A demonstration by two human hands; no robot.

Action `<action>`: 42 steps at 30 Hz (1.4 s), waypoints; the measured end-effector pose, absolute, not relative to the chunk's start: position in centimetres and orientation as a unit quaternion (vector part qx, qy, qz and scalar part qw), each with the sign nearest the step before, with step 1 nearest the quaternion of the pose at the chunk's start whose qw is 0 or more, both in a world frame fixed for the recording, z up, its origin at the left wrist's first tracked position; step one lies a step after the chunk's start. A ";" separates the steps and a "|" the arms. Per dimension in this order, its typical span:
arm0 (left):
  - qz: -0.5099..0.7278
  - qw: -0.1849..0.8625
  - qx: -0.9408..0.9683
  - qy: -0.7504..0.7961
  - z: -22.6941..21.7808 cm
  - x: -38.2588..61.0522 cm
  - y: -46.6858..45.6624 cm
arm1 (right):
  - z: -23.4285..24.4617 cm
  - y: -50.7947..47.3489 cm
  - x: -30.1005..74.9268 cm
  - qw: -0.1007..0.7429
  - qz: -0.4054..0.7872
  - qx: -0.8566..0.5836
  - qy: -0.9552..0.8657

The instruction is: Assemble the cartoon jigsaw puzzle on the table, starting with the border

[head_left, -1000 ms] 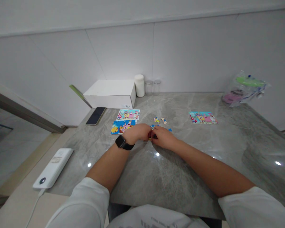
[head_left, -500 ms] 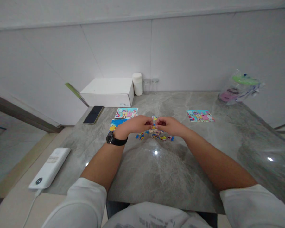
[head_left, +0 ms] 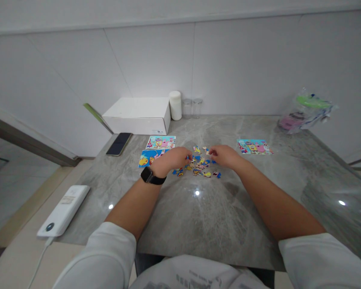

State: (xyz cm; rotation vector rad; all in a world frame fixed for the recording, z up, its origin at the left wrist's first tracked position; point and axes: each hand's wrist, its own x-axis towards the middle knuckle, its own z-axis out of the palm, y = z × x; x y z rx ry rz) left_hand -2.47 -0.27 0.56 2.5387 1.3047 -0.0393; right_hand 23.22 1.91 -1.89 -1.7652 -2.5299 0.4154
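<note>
Small jigsaw puzzle pieces (head_left: 201, 163) in blue, yellow and pink lie loosely heaped in the middle of the table. At the heap's left side is my left hand (head_left: 178, 158), with a black watch at the wrist. Its fingers are curled together at the tips, and whatever they hold is too small to name. My right hand (head_left: 224, 155) is at the right side, thumb and fingers pinched close above the pieces; its grip is hidden too. A blue cartoon picture sheet (head_left: 145, 159) lies partly behind my left hand.
Cartoon cards lie behind the blue sheet (head_left: 161, 142) and at right (head_left: 255, 147). Along the wall stand a white box (head_left: 135, 116), a white bottle (head_left: 175, 106), two clear jars and a plastic-wrapped item (head_left: 303, 112). A phone (head_left: 119, 144) and a white power bank (head_left: 63, 210) are at left.
My hands were together over the heap, fingertips meeting around a small colourful piece. Now they have drawn apart to left and right, leaving more of the pieces visible between them.
</note>
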 end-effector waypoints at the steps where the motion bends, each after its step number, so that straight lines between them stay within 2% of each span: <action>1: -0.006 0.122 0.874 0.471 0.1 -2.4 -0.2 | -2.1 2.1 23.4 -0.005 0.125 -0.570 -0.812; 6: 0.000 0.061 0.838 0.543 -1.5 -1.7 -0.4 | -3.2 1.9 22.9 -0.034 0.129 -0.545 -0.828; 14: 0.045 0.150 0.863 0.480 -3.5 -0.4 0.3 | -3.8 1.4 21.3 0.010 0.222 -0.511 -0.831; 18: 0.097 0.198 0.854 0.471 -3.5 -0.7 1.1 | -3.7 2.1 22.0 0.075 0.276 -0.494 -0.821; 21: 0.165 0.202 0.829 0.495 -2.8 -1.3 1.5 | -4.0 2.8 22.7 0.155 0.213 -0.519 -0.813; 23: 0.174 0.200 0.823 0.502 -2.5 -1.6 1.5 | -4.6 3.1 22.9 0.178 0.147 -0.533 -0.814; 26: 0.142 0.195 0.845 0.477 -2.6 -1.7 1.0 | -5.5 3.1 22.8 0.146 0.108 -0.513 -0.839; 30: 0.088 0.159 0.882 0.435 -3.7 -0.6 -0.1 | -5.9 2.8 22.1 0.102 0.115 -0.454 -0.878; 37: 0.063 0.165 0.883 0.435 -3.2 0.1 -0.1 | -3.5 2.1 22.1 0.045 0.150 -0.400 -0.903; 42: 0.078 0.162 0.870 0.459 -1.9 -0.5 0.3 | -1.6 0.6 22.3 -0.016 0.150 -0.432 -0.889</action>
